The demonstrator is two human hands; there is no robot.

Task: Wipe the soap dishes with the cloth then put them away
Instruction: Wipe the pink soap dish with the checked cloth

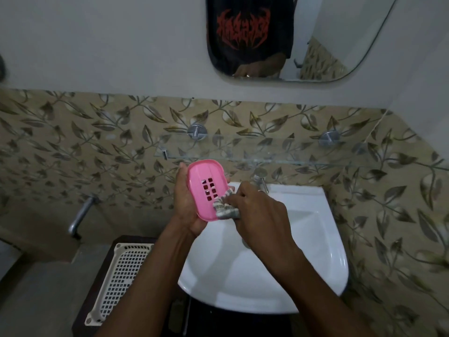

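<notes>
Both my hands are above the far left part of the white sink [308, 229]. My left hand [185, 205] curls round the pink soap dish [202, 186], which is tilted with its slotted face toward me. My right hand [261, 215] pinches the bunched striped cloth [224, 209] against the dish's near right edge. A white perforated tray [121, 276] lies near left.
</notes>
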